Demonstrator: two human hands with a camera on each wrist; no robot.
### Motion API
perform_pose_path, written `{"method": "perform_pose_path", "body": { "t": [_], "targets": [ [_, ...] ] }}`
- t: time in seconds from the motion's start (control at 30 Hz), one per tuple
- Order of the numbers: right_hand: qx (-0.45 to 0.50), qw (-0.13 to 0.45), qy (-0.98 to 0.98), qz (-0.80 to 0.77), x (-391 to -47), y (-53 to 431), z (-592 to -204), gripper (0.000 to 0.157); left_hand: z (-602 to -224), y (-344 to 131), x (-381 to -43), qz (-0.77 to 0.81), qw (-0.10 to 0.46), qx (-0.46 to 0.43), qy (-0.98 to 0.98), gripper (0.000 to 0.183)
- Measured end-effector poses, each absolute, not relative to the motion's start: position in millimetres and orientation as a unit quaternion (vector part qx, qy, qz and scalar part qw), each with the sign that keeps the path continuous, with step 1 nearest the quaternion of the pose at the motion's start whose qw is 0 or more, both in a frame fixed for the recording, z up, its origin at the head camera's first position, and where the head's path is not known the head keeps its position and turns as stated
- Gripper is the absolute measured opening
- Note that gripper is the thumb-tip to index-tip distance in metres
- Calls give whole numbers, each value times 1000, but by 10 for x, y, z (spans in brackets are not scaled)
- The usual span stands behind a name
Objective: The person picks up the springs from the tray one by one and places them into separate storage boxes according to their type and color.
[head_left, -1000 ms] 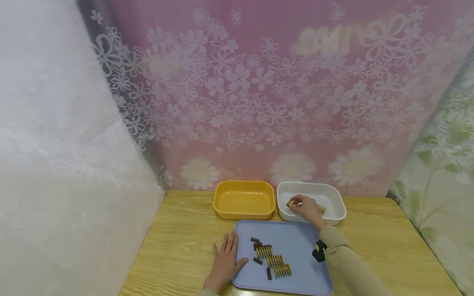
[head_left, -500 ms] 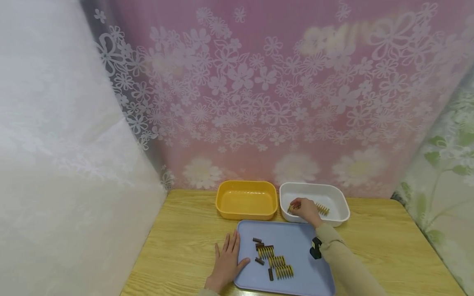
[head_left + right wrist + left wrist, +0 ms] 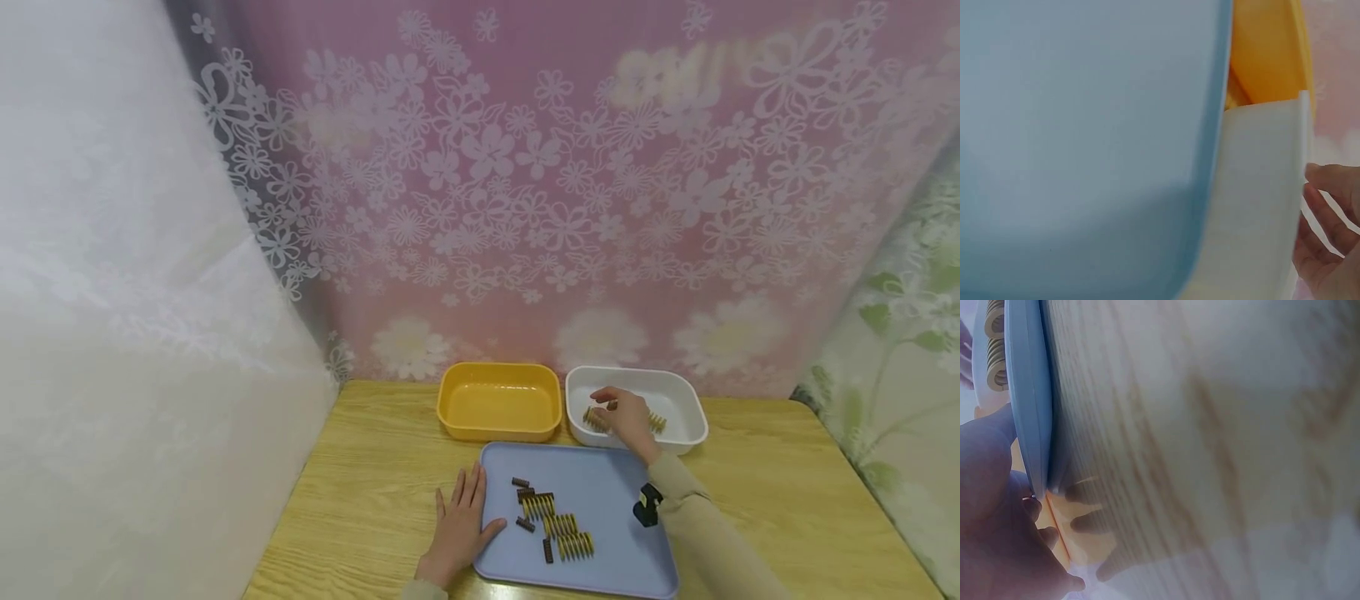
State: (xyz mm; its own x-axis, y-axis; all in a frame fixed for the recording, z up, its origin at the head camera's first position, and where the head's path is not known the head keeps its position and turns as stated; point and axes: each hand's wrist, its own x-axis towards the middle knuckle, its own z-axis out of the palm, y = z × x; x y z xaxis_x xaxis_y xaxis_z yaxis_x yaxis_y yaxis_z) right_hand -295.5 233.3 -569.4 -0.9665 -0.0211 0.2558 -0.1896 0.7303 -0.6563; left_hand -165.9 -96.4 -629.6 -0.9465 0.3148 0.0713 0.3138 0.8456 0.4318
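My right hand [image 3: 628, 421] is over the white bin [image 3: 678, 387], its thumb and fingers parted. A yellow coil spring [image 3: 596, 419] lies in the bin by the fingertips, and another yellow spring [image 3: 657, 422] shows beyond the hand, partly hidden by it. In the right wrist view, the fingers [image 3: 1329, 181] reach past the bin's rim. My left hand [image 3: 457, 529] rests at the left edge of the blue tray [image 3: 630, 533], fingers spread, thumb over the rim. On the tray lie yellow springs [image 3: 575, 546] and several small dark brown springs [image 3: 525, 524].
A yellow bin [image 3: 498, 406] stands left of the white one, both behind the tray on a wooden table [image 3: 360, 492]. A floral curtain [image 3: 487, 250] hangs behind the table. A black wrist camera [image 3: 647, 505] sits on the right sleeve.
My right hand lowered a yellow spring into the white bin, let go of it and has risen slightly with fingers parted. The left hand stays at the tray's edge.
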Motion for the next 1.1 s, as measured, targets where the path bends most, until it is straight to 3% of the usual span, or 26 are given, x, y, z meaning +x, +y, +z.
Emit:
{"method": "perform_pose_path", "body": {
  "t": [0.17, 0.33, 0.83, 1.1],
  "targets": [
    [63, 178, -901, 391, -2822, 2347, -5586, 22, -6408, -982, -1682, 227, -23, 172, 958, 88],
    [56, 202, -883, 419, -2648, 2353, -5544, 22, -6432, -992, -1675, 239, -51, 191, 951, 86],
    [94, 151, -860, 477, -1915, 2065, -5721, 23, -6468, -975, -1689, 240, -46, 188, 951, 87],
    [173, 84, -857, 478, -1624, 1945, -5904, 23, -6473, -961, -1687, 236, -45, 180, 954, 88]
  ]
}}
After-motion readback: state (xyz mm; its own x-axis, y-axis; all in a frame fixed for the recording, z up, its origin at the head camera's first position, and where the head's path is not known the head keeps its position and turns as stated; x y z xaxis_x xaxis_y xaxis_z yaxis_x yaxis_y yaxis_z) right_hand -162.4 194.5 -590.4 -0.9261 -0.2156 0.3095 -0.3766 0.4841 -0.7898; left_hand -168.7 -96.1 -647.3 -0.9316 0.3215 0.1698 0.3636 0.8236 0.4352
